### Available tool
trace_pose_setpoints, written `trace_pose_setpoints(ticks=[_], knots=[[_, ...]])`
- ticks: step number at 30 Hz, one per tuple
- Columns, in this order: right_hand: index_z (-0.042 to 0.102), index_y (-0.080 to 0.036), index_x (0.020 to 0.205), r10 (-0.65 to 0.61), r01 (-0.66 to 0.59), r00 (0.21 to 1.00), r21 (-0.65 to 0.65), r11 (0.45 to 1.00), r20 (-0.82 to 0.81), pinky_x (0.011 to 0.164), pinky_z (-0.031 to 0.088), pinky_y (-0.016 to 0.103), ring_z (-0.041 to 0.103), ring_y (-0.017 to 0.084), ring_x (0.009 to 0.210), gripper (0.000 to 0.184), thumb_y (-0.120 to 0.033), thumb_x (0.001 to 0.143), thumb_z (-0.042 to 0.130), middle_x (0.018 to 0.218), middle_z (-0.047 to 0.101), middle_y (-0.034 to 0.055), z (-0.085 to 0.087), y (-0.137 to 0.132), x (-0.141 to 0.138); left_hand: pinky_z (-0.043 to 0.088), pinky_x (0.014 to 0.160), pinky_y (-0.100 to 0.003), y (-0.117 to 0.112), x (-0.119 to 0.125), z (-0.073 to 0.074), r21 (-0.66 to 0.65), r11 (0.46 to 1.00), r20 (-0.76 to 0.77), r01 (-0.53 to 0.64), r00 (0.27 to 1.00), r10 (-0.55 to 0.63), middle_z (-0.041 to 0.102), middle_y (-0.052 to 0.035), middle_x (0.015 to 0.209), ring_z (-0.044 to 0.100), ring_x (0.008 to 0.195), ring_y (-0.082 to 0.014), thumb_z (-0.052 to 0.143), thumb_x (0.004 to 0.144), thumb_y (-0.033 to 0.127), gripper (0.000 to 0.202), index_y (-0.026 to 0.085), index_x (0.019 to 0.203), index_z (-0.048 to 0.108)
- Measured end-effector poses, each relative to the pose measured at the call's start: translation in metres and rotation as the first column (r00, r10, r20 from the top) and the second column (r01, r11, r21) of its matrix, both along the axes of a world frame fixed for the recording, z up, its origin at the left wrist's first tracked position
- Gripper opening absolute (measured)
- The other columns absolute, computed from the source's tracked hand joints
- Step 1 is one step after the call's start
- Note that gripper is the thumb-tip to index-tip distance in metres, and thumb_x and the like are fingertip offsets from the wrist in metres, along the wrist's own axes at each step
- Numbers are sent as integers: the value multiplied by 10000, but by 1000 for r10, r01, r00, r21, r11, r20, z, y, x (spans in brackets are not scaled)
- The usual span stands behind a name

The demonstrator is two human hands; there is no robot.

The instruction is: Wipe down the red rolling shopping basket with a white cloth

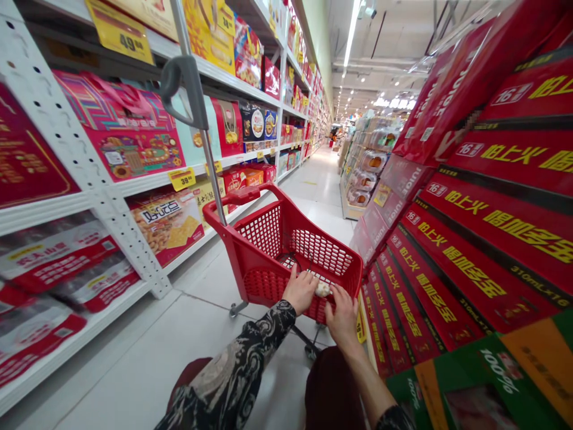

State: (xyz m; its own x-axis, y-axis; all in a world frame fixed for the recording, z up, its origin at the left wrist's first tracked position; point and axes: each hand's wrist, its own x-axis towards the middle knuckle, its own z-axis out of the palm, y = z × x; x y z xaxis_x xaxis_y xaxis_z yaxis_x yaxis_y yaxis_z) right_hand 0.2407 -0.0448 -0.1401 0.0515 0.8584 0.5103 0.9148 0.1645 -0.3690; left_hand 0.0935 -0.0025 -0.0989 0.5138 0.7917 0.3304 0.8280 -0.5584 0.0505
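A small, pale, lumpy thing (322, 289) is held between my two hands, at the near end of a red basket trolley (268, 275); its kind is too small to make out. My left hand (301, 291), in a black-and-white patterned sleeve, has its fingers curled and closed at the thing's left side. From the right, my right hand (344, 312) pinches its other end with bent fingers. Both hands are over the trolley's near rim, and whether they touch that rim I cannot tell. Through the lattice of the basket, dark wire lines of the frame show.
A tall metal pole with a grey loop handle (191, 92) rises from the trolley's left side. White shelves (134, 186) of boxed snacks line the left. Stacked red drink cartons (474, 251) lean close on the right, with a green box (470, 382) nearest me. A tiled aisle (319, 173) runs ahead.
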Motion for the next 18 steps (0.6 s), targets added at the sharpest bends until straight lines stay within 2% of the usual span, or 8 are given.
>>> trace_pose_setpoints(ticks=[2, 5, 9, 11, 14, 16, 18], knots=[[547, -144, 1146, 1, -1, 1000, 15, 1000, 7, 1006, 252, 473, 462, 244, 1146, 391, -196, 784, 406, 1202, 562, 132, -2, 0, 5, 155, 1075, -552, 6, -15, 1, 5, 1000, -12, -28, 1000, 28, 604, -58, 1019, 498, 1054, -194, 342, 872, 183, 271, 195, 1056, 541], [528, -134, 1175, -11, 11, 1000, 13, 1000, -3, 1013, 246, 486, 443, 253, 1172, 410, -201, 790, 403, 1232, 537, 143, -6, 0, 5, 140, 1070, -572, 11, -35, 1, 5, 997, -31, -80, 996, 80, 546, -103, 1218, 420, 1191, -230, 338, 862, 177, 359, 174, 1184, 498], [496, -134, 1219, 21, -21, 1000, 10, 1000, -21, 1018, 247, 483, 412, 245, 1209, 432, -191, 809, 375, 1263, 516, 142, -7, 2, -10, 149, 1066, -570, 7, -33, -4, 14, 998, -74, -65, 995, 66, 435, -103, 1368, 331, 1283, -245, 321, 869, 198, 447, 189, 1309, 400], [484, -141, 1233, 55, -55, 998, 6, 998, -21, 1014, 255, 481, 407, 238, 1216, 444, -177, 806, 368, 1267, 514, 138, -5, 2, -18, 167, 1068, -550, 2, -20, -6, 32, 999, -71, -26, 997, 28, 451, -88, 1354, 340, 1276, -238, 344, 873, 235, 449, 219, 1320, 382], [474, -142, 1241, 71, -71, 997, -7, 997, -21, 1010, 260, 482, 406, 235, 1222, 462, -161, 791, 369, 1277, 510, 136, -2, 2, -25, 184, 1066, -542, -2, -1, -7, 35, 999, -20, -24, 999, 25, 543, -78, 1228, 403, 1213, -232, 381, 875, 290, 369, 229, 1229, 467], [475, -137, 1235, 71, -71, 997, -19, 997, -18, 1011, 258, 478, 409, 232, 1222, 460, -156, 790, 362, 1283, 506, 136, 0, 1, -24, 185, 1064, -547, 0, 4, -5, 18, 999, 10, -33, 999, 33, 599, -62, 1096, 451, 1146, -219, 394, 874, 290, 289, 225, 1119, 532], [477, -134, 1231, 65, -65, 998, -28, 997, -17, 1013, 256, 472, 412, 230, 1219, 450, -165, 799, 355, 1283, 506, 135, 2, 0, -20, 185, 1062, -549, 4, -2, -4, 8, 1000, 19, -18, 1000, 18, 615, -45, 1013, 474, 1100, -208, 413, 866, 275, 232, 226, 1041, 557]])
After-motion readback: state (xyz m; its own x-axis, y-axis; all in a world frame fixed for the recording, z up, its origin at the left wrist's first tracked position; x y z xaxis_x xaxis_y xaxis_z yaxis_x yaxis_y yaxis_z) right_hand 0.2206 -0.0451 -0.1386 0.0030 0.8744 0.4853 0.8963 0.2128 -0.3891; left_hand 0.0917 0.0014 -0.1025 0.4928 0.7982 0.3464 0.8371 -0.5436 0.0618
